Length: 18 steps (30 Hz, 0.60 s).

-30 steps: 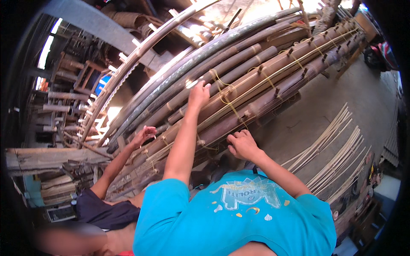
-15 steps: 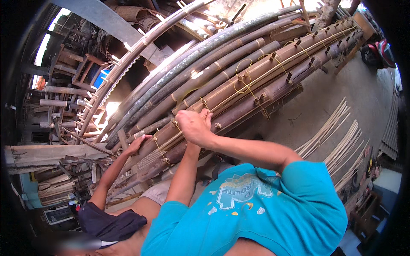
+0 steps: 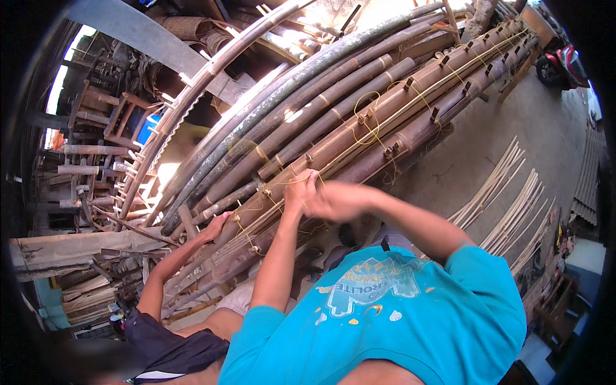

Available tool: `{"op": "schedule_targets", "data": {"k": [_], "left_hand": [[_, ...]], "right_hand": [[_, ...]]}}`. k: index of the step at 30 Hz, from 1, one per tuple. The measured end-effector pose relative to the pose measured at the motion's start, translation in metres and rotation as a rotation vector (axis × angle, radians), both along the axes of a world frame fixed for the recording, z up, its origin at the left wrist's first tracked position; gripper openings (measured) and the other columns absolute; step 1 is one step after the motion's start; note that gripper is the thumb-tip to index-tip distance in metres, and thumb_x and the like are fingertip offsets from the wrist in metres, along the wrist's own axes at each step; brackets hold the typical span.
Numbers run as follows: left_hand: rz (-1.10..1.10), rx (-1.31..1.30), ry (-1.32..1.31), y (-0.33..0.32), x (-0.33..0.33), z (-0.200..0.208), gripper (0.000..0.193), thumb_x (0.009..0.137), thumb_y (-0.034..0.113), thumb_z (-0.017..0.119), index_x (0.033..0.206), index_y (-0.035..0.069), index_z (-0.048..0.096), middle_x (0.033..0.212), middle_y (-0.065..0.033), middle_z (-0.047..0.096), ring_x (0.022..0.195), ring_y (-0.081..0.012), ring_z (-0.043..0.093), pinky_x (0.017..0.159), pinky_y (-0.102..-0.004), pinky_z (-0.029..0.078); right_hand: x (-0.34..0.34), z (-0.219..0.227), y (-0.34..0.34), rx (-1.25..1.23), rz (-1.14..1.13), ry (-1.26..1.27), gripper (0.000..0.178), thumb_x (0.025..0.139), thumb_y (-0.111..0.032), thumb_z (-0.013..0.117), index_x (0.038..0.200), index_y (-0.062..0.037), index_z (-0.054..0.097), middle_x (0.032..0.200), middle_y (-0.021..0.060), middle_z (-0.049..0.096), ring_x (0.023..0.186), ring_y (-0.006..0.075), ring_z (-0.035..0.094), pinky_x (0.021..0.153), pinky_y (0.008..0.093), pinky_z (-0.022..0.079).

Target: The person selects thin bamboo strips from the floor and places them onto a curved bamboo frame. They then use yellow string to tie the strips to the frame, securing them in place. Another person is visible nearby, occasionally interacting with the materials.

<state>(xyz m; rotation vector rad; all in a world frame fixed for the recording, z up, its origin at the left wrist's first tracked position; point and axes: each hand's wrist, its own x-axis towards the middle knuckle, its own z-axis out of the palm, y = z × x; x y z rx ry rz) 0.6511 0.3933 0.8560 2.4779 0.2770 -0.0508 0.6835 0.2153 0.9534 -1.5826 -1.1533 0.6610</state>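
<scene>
Two thick brown bamboo poles (image 3: pixel 385 124) lie side by side, with light split bamboo strips between them and short pegs standing up from them. Thin yellow cord (image 3: pixel 367 110) loops loosely around the poles and pegs. At the lashing, my left hand (image 3: pixel 297 192) is closed over the strips, and the yellow cord runs into its fingers. Close beside it on the right is my right hand (image 3: pixel 333 201), smeared by motion, so its fingers do not show clearly. Another person's hand (image 3: pixel 217 226) rests on the near-left end of the poles.
More long bamboo poles (image 3: pixel 308 90) lie behind. A curved pole with pegs (image 3: pixel 199 80) arches at the left. Bundles of thin strips (image 3: pixel 507 218) lie on the floor to the right. A red motorcycle (image 3: pixel 563 67) stands at the far right. The other person crouches at lower left.
My right hand has come away from my left hand, moving slightly right and down. My left hand stays at the lashing. The other person's hand stays on the poles.
</scene>
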Motion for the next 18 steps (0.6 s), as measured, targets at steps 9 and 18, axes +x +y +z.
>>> {"op": "schedule_targets", "data": {"k": [9,18], "left_hand": [[0.034,-0.443,-0.228,0.000,0.104,0.059,0.029,0.102,0.022,0.048,0.101,0.002,0.069,0.077,-0.0085,0.068,0.075,-0.0149,0.066,0.070,-0.0291,0.051],[0.051,-0.038,-0.189,0.067,0.082,0.015,0.039,0.095,0.031,0.055,0.121,0.002,0.062,0.093,-0.0217,0.070,0.091,-0.0380,0.068,0.082,-0.0447,0.052]], "right_hand": [[-0.057,-0.113,-0.014,-0.176,-0.257,-0.446,0.041,0.093,-0.029,0.057,0.059,-0.0059,0.061,0.058,0.0152,0.057,0.066,0.0334,0.061,0.086,0.0423,0.048],[-0.107,-0.102,0.001,-0.509,-0.333,-0.316,0.024,0.086,-0.023,0.063,0.105,-0.0087,0.065,0.107,0.0173,0.066,0.105,0.0306,0.060,0.093,0.0413,0.047]]}}
